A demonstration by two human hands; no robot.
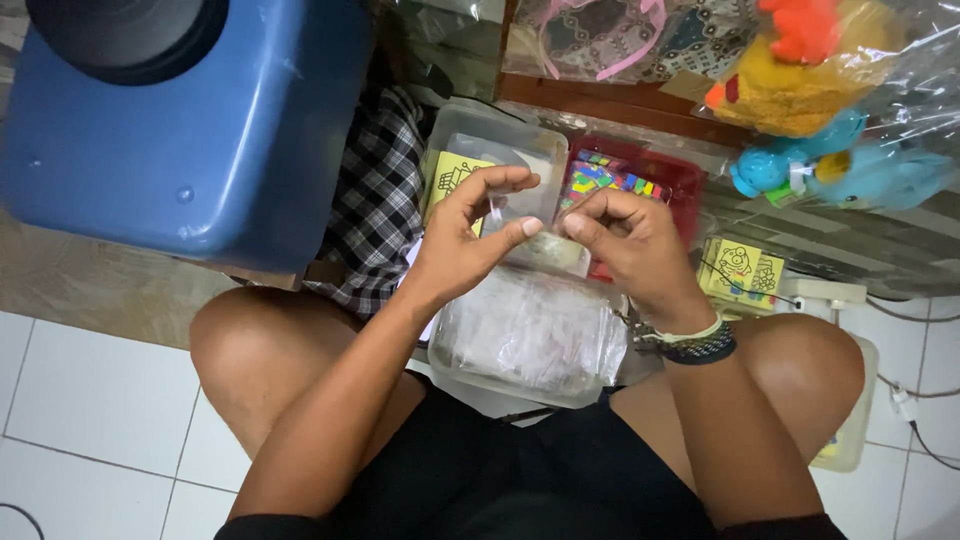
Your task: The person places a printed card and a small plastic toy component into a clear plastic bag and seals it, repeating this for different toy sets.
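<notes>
Head view: both hands (545,235) pinch together on a small clear item (497,212), barely discernible.

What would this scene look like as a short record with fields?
Setting: person seated on a tiled floor, seen from above
Left hand: fingers pinch a small clear packet
Right hand: fingers meet the left at the packet
Below hands: clear tub of plastic bags
Behind: red tray with coloured pieces
Left: blue container
Top right: bagged toys
</notes>
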